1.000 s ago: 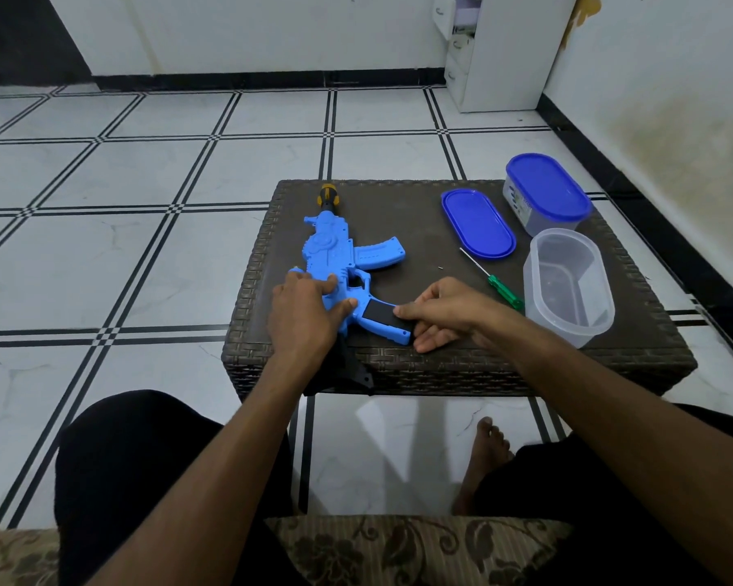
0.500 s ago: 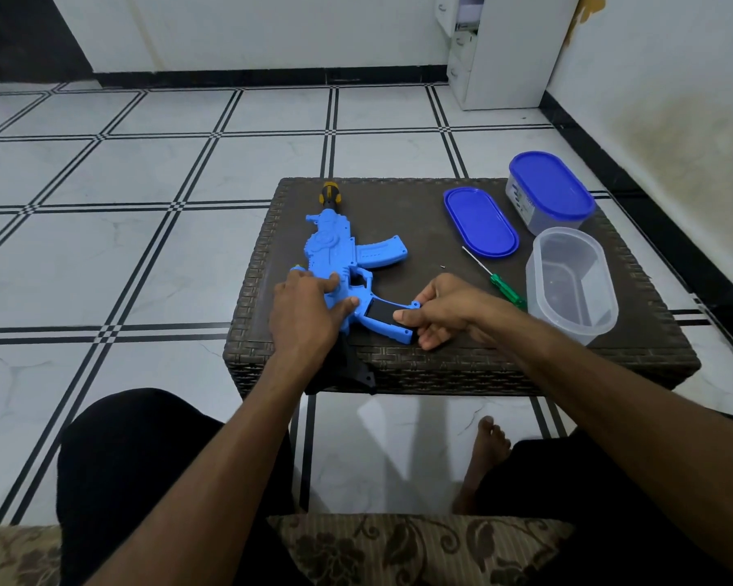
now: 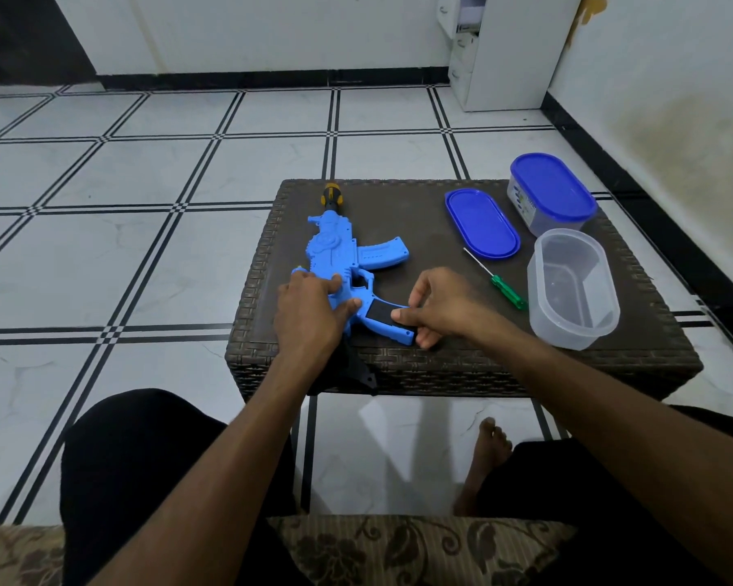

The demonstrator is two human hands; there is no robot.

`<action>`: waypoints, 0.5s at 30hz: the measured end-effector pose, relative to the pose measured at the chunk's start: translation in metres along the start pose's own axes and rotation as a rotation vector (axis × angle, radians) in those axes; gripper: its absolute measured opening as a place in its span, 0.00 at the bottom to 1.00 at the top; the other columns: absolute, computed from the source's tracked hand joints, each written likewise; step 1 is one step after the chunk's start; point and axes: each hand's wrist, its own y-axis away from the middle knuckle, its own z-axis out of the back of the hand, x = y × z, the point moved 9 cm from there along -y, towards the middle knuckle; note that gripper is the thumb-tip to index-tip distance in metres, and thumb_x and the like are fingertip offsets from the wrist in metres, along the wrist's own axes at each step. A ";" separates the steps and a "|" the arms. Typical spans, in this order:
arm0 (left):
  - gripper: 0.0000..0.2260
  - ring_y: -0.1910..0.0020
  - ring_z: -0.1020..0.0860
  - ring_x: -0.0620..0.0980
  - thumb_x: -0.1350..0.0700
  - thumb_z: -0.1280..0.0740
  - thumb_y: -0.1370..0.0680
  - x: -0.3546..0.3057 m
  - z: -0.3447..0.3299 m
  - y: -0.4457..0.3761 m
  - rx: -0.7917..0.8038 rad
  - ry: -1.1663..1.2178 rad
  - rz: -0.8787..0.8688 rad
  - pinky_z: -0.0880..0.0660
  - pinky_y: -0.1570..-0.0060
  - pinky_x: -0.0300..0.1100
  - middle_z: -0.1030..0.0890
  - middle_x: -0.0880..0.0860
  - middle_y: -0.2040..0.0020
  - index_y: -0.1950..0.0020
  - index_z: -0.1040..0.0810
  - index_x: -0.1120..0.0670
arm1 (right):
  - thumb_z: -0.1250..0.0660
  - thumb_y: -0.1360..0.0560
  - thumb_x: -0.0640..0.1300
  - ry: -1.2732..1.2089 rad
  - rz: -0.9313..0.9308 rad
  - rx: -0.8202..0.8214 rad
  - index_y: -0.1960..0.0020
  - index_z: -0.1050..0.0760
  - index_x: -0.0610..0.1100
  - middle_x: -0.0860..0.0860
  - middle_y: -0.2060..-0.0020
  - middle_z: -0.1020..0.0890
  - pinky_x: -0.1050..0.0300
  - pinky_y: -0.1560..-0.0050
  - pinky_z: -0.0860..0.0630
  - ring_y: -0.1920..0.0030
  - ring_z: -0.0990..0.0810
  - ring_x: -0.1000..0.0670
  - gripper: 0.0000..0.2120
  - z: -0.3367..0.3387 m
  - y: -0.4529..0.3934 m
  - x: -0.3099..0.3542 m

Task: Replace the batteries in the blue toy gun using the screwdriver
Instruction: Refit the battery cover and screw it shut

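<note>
Right hand (image 3: 439, 304) now fingers-raised at blue toy gun (image 3: 343, 264); clear tub (image 3: 572, 289) apparently empty.

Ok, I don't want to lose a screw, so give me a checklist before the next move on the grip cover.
1. Left hand steadies gun: ok.
2. Right hand pinches grip end: ok.
3. Screwdriver within reach, unheld, on table: ok.
4. Cover screw out: cannot tell.
5. Clear tub open beside screwdriver for parts: ok.
6. New batteries in sight: not ok.
</note>
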 end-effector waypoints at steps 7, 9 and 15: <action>0.22 0.39 0.27 0.58 0.43 0.29 0.26 -0.002 0.002 0.002 -0.005 -0.004 0.000 0.25 0.44 0.53 0.25 0.57 0.39 0.35 0.22 0.48 | 0.31 0.24 0.33 -0.079 0.130 0.259 0.44 0.25 0.40 0.39 0.62 0.17 0.54 0.58 0.16 0.59 0.15 0.42 0.10 0.000 0.009 -0.001; 0.21 0.39 0.27 0.58 0.43 0.29 0.26 -0.003 0.002 0.003 -0.004 -0.001 0.001 0.25 0.44 0.52 0.25 0.57 0.38 0.35 0.22 0.48 | 0.31 0.25 0.32 0.020 0.224 0.229 0.44 0.26 0.41 0.39 0.62 0.17 0.57 0.62 0.17 0.64 0.15 0.46 0.12 0.002 0.010 0.005; 0.20 0.39 0.27 0.58 0.43 0.29 0.26 -0.004 0.004 0.004 0.000 0.011 0.006 0.27 0.45 0.50 0.25 0.57 0.38 0.36 0.21 0.49 | 0.32 0.25 0.32 0.248 0.409 0.089 0.45 0.22 0.46 0.48 0.66 0.16 0.50 0.61 0.16 0.65 0.16 0.45 0.13 0.007 0.005 0.010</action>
